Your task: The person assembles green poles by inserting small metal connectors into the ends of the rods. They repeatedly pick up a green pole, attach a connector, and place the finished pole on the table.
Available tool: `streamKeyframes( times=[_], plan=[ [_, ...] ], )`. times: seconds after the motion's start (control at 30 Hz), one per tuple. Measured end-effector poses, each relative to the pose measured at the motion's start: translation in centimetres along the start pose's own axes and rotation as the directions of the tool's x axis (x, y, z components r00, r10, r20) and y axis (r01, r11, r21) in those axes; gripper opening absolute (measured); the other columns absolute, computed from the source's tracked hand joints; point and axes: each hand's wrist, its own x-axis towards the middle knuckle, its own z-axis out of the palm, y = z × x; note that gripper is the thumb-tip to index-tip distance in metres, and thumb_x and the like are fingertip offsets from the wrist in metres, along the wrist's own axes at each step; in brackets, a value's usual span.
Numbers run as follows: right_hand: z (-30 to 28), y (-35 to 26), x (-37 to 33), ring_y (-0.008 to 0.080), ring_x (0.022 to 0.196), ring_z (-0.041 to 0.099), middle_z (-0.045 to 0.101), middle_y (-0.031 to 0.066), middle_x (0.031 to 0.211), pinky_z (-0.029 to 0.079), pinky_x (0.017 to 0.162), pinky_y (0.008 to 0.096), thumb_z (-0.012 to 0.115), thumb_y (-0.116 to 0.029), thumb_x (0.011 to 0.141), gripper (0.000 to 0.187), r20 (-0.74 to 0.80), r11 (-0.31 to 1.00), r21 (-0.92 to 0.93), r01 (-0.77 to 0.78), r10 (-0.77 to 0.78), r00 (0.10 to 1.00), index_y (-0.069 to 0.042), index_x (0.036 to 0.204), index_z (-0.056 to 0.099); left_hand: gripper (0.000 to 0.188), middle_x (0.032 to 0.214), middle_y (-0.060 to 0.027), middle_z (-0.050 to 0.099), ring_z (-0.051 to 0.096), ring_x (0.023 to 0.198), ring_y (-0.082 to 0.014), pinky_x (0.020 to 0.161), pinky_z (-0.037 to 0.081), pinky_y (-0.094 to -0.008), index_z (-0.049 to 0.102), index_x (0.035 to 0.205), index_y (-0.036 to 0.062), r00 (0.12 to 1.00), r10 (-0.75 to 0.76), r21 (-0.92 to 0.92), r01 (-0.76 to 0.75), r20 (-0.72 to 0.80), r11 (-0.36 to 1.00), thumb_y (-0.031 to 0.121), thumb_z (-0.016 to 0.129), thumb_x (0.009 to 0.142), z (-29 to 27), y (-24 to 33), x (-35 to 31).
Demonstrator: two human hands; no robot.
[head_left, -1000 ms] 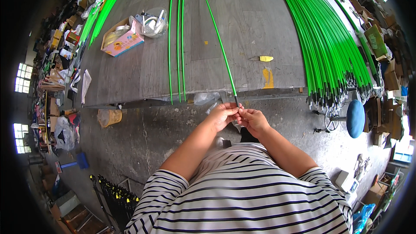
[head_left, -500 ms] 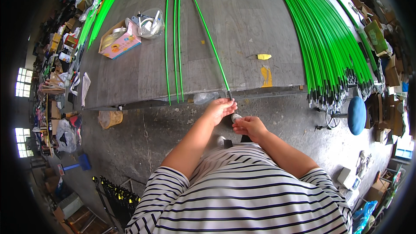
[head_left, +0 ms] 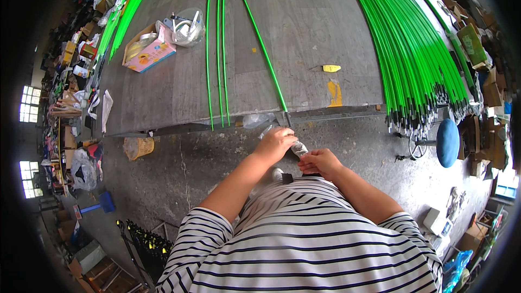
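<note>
A thin green rod slants across the grey table toward me, its dark end reaching past the near edge. My left hand is closed around that dark end. Close by on the right, my right hand has its fingers pinched together, but what they hold is too small to make out. A whitish, crinkled-looking patch shows between the hands; I cannot tell whether it is plastic or my shoe. Three more green rods lie to the left of the slanted one.
On the table sit a pink open box, a clear plastic bag and a yellow-handled tool. A large bundle of green rods lies at right, above a blue round stool. A yellowish bucket stands on the floor.
My left hand has turned over and its fingers have curled around the rod's end. My right hand has shifted slightly right and toward me.
</note>
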Motion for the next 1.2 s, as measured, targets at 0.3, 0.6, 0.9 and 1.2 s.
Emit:
streamKeyframes(
  times=[0.3, 0.6, 0.9, 1.2],
  plan=[
    [-1.0, -1.2, 1.0, 0.0208, 0.068, 0.061, 0.060, 0.0143, 0.079, 0.052, 0.064, 0.0301, 0.058, -0.012, 0.078, 0.019, -0.037, 0.998, 0.004, 0.067, -0.067, 0.997, 0.006, 0.085, 0.056, 0.007, 0.076, -0.0107, 0.062, 0.059, 0.069, -0.0242, 0.063, 0.047, -0.0311, 0.063, 0.069, 0.0020, 0.978, -0.208, -0.246, 0.196, -0.022, 0.949, 0.008, 0.062, 0.067, 1.2, -0.6, 0.1],
    [-0.8, -2.6, 2.2, 0.0214, 0.067, 0.061, 0.060, 0.0143, 0.077, 0.053, 0.062, 0.0310, 0.060, -0.011, 0.077, 0.021, -0.105, 0.994, -0.002, 0.109, -0.109, 0.988, 0.007, 0.086, 0.056, 0.017, 0.072, -0.0099, 0.061, 0.060, 0.060, -0.0142, 0.054, 0.050, -0.0239, 0.059, 0.087, -0.0057, 0.661, -0.662, -0.668, 0.674, 0.354, 0.316, 0.005, 0.062, 0.074, 0.8, -0.2, 0.9],
    [-0.7, -2.8, 2.6, 0.0203, 0.067, 0.061, 0.060, 0.0137, 0.078, 0.053, 0.061, 0.0296, 0.059, -0.011, 0.077, 0.021, -0.106, 0.994, -0.051, 0.097, -0.102, 0.989, 0.006, 0.090, 0.056, 0.021, 0.078, -0.0145, 0.061, 0.061, 0.067, -0.0207, 0.060, 0.052, -0.0293, 0.057, 0.090, -0.0072, 0.556, -0.599, -0.655, 0.753, 0.576, 0.069, 0.008, 0.060, 0.077, 1.3, -1.1, 1.5],
    [-0.3, -2.5, 2.6, 0.0169, 0.066, 0.061, 0.061, 0.0105, 0.079, 0.052, 0.060, 0.0269, 0.055, -0.013, 0.081, 0.019, -0.069, 0.993, -0.059, 0.104, -0.108, 0.992, 0.002, 0.093, 0.056, 0.017, 0.083, -0.0143, 0.060, 0.060, 0.077, -0.0239, 0.071, 0.051, -0.0346, 0.057, 0.087, -0.0053, 0.421, -0.629, -0.716, 0.612, 0.654, -0.334, 0.008, 0.057, 0.078, 1.4, -0.3, 1.8]
  ],
)
